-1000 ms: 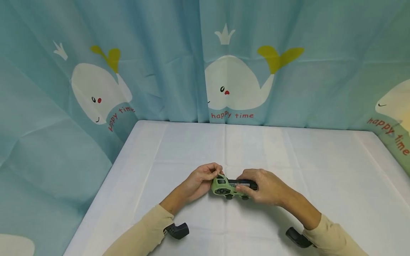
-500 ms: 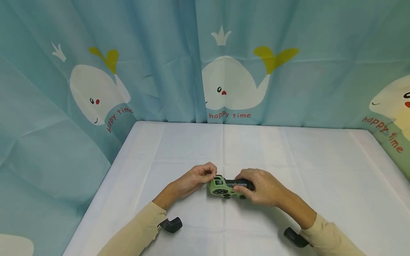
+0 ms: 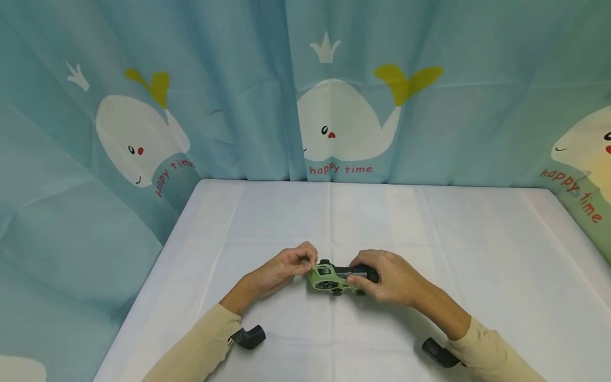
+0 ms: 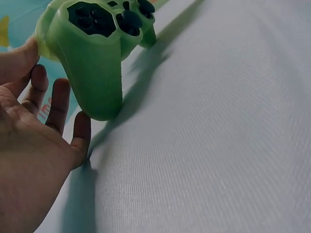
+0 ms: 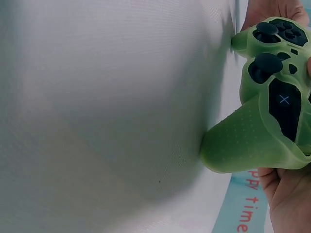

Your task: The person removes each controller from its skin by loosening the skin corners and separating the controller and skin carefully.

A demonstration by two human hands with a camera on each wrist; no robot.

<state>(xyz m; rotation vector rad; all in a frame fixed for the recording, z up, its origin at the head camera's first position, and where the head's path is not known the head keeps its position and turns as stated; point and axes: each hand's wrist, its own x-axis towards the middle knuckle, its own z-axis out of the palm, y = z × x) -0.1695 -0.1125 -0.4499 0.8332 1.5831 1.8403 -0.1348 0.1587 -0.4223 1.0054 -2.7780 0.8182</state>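
Observation:
A black game controller (image 3: 350, 272) sits in a soft green silicone cover (image 4: 97, 73), held up near the middle of the white table. My left hand (image 3: 279, 271) pinches the cover's edge at the controller's left end between thumb and forefinger. In the left wrist view the other fingers spread loosely beside the green grip. My right hand (image 3: 393, 277) holds the opposite end, its thumb lying across the near side. The right wrist view shows dark thumbsticks (image 5: 268, 65) and a button panel (image 5: 284, 107) through openings in the cover. Around that panel the cover gapes loosely.
A white cloth covers the table (image 3: 429, 228). Blue curtains (image 3: 229, 95) with whale prints hang along its back and sides. Black wrist-worn camera mounts (image 3: 249, 337) jut out from both beige sleeves (image 3: 200, 334).
My left hand has shifted slightly left, pulling at the cover's edge, and more of a black shoulder button shows at that end. The right hand keeps its grip.

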